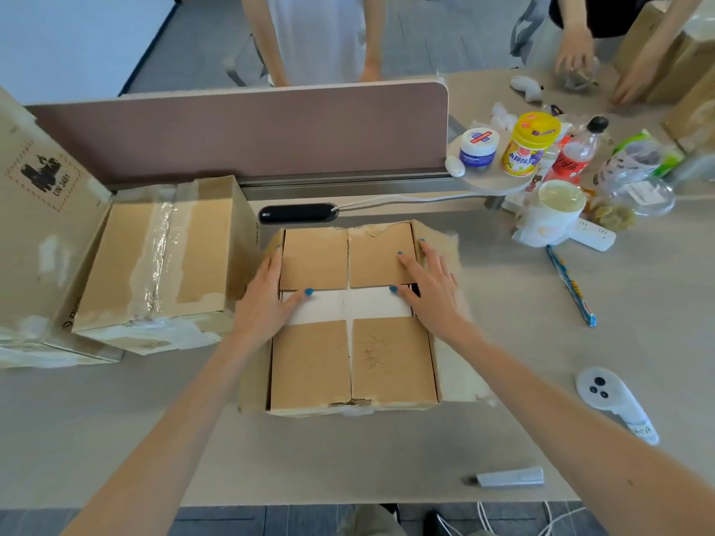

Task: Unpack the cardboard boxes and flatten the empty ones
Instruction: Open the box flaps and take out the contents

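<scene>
Your fingers (410,261) lie straight and spread, holding nothing: the left hand (267,303) rests on the 9 o'clock edge of the middle box (348,361) at the centre of the bench (541,342), and the right hand (433,292) presses its 3 o'clock side. That box looks opened but not emptied, with a white pack (371,303) showing between the flaps. At 9 o'clock the taped box (154,257) seems unopened, and nothing lies flattened yet.

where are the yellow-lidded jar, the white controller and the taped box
yellow-lidded jar (523,154): head view, on its printed label
white controller (597,388): head view, on its round button end
taped box (162,257): head view, on the tape strip across its top
</scene>
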`<action>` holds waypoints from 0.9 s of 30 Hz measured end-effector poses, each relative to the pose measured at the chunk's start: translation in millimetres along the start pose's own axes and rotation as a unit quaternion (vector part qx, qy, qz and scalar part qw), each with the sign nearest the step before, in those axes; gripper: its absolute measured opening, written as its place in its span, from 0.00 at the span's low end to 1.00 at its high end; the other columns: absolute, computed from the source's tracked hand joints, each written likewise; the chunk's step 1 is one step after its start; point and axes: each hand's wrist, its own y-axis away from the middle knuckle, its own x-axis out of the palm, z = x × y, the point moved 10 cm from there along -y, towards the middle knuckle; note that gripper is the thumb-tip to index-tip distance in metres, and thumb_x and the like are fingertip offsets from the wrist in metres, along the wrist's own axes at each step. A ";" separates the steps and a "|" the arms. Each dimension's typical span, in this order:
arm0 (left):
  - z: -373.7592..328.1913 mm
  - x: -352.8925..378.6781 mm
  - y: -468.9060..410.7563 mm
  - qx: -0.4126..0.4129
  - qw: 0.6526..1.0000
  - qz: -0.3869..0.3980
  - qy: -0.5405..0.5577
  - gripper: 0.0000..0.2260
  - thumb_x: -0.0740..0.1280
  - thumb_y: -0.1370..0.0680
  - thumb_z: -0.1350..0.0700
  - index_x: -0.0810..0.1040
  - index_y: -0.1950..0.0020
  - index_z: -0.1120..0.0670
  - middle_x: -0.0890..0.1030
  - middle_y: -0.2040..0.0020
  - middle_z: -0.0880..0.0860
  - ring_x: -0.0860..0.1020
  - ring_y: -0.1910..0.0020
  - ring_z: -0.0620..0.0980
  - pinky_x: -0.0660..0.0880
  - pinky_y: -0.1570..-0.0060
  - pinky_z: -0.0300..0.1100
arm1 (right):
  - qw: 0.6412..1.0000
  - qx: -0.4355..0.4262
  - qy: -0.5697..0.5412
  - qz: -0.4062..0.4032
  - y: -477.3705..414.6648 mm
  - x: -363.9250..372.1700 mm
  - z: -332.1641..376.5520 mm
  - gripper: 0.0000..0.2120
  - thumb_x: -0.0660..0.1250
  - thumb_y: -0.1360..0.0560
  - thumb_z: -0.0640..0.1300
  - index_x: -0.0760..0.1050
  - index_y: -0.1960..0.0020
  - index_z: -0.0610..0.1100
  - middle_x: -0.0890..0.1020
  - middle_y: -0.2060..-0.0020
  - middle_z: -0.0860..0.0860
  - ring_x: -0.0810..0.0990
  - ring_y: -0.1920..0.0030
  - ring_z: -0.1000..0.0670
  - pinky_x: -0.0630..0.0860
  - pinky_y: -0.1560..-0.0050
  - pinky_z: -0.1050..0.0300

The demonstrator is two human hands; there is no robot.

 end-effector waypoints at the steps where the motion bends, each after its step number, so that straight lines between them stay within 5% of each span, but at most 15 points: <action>1: -8.2 -7.7 0.4 0.042 0.998 -0.026 -0.049 0.37 0.63 0.22 0.37 0.49 0.19 0.46 0.57 0.20 0.52 0.58 0.23 0.57 0.70 0.36 0.59 | 0.998 -0.046 0.044 -0.030 -2.2 -5.3 9.9 0.24 0.65 0.22 0.53 0.66 0.28 0.49 0.59 0.25 0.46 0.59 0.26 0.44 0.64 0.31 0.46; 5: -42.5 -14.6 1.8 0.233 0.950 -0.081 -0.190 0.24 0.58 0.18 0.43 0.69 0.25 0.52 0.69 0.25 0.55 0.67 0.26 0.57 0.71 0.34 0.57 | 0.963 -0.186 0.187 -0.059 -8.7 -3.3 36.9 0.19 0.71 0.25 0.48 0.75 0.37 0.41 0.74 0.34 0.43 0.74 0.35 0.43 0.72 0.37 0.47; 11: -76.7 -23.9 20.2 0.380 0.887 -0.127 -0.230 0.15 0.67 0.22 0.59 0.77 0.35 0.56 0.79 0.35 0.56 0.78 0.37 0.56 0.72 0.39 0.49 | 0.925 -0.286 0.230 -0.097 -0.3 -10.7 58.7 0.15 0.67 0.28 0.32 0.76 0.42 0.38 0.79 0.42 0.42 0.78 0.40 0.43 0.77 0.44 0.51; 16: -89.5 -56.5 16.0 0.362 0.904 -0.166 -0.156 0.21 0.72 0.30 0.71 0.77 0.39 0.57 0.82 0.43 0.55 0.81 0.46 0.56 0.76 0.46 0.48 | 0.933 -0.282 0.177 -0.136 -9.3 -41.8 74.7 0.14 0.65 0.28 0.30 0.75 0.44 0.39 0.80 0.48 0.45 0.80 0.48 0.44 0.77 0.53 0.52; 20: -106.4 -93.4 -8.2 0.324 0.910 -0.235 -0.106 0.15 0.64 0.26 0.72 0.77 0.42 0.59 0.82 0.52 0.55 0.80 0.54 0.57 0.74 0.55 0.47 | 0.938 -0.241 0.140 -0.208 -37.9 -79.7 94.6 0.14 0.65 0.31 0.27 0.74 0.49 0.39 0.80 0.58 0.46 0.78 0.61 0.44 0.75 0.59 0.54; 23: -114.9 -110.9 -34.6 0.303 0.908 -0.275 -0.089 0.18 0.64 0.30 0.75 0.78 0.45 0.59 0.82 0.52 0.55 0.79 0.52 0.58 0.71 0.46 0.47 | 0.929 -0.228 0.137 -0.256 -63.1 -99.5 105.5 0.12 0.57 0.29 0.28 0.74 0.51 0.39 0.77 0.60 0.46 0.75 0.62 0.44 0.71 0.57 0.53; 27: -114.1 -115.4 -78.6 0.262 0.912 -0.303 -0.091 0.17 0.66 0.26 0.71 0.79 0.39 0.58 0.82 0.41 0.56 0.77 0.41 0.58 0.68 0.35 0.49 | 0.939 -0.172 0.165 -0.249 -109.3 -96.3 96.1 0.15 0.63 0.30 0.27 0.75 0.46 0.39 0.77 0.48 0.44 0.76 0.50 0.42 0.71 0.47 0.53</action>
